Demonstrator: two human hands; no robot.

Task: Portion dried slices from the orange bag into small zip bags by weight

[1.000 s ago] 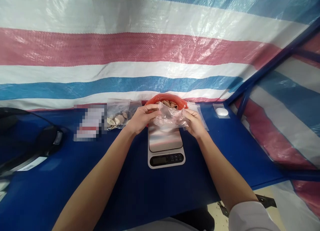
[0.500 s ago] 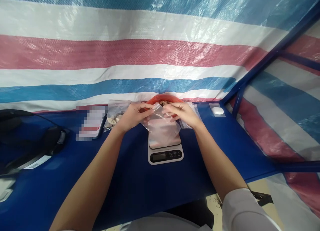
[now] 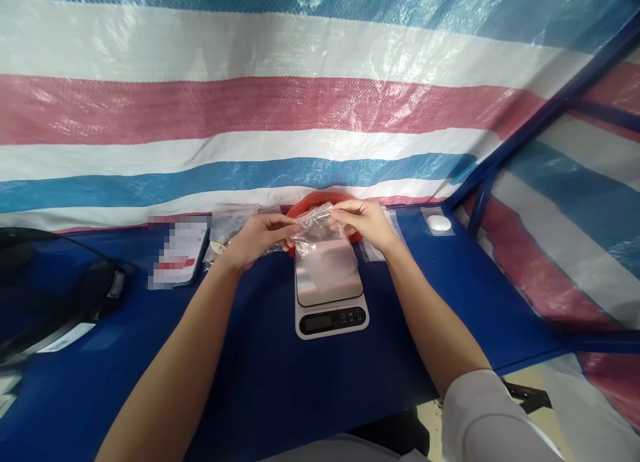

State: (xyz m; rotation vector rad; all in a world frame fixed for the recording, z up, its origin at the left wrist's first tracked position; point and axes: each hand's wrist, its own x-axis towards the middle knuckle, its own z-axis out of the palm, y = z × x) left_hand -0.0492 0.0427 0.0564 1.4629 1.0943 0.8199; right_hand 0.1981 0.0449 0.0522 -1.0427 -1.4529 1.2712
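Observation:
A clear plastic zip bag is stretched between my two hands, above a white kitchen scale with a metal plate. My left hand pinches the bag's left upper edge. At the upper right corner, the fingers of my right hand are closed on the same bag. I see nothing inside it. Behind the bag, an orange-red plastic bag is partly hidden by my hands. Left of my left hand lies a clear bag with pale, dried-looking pieces in it.
A phone with a blurred screen rests on the blue table. Black headgear is at the far left. More clear bags lie beside my right wrist. A white round object sits at the right. Striped sheeting forms the back wall.
The clear bag's top edge is now pulled straighter between my hands, and its lower part has swung up off the scale's front. The pieces in the orange-red bag are now covered from view.

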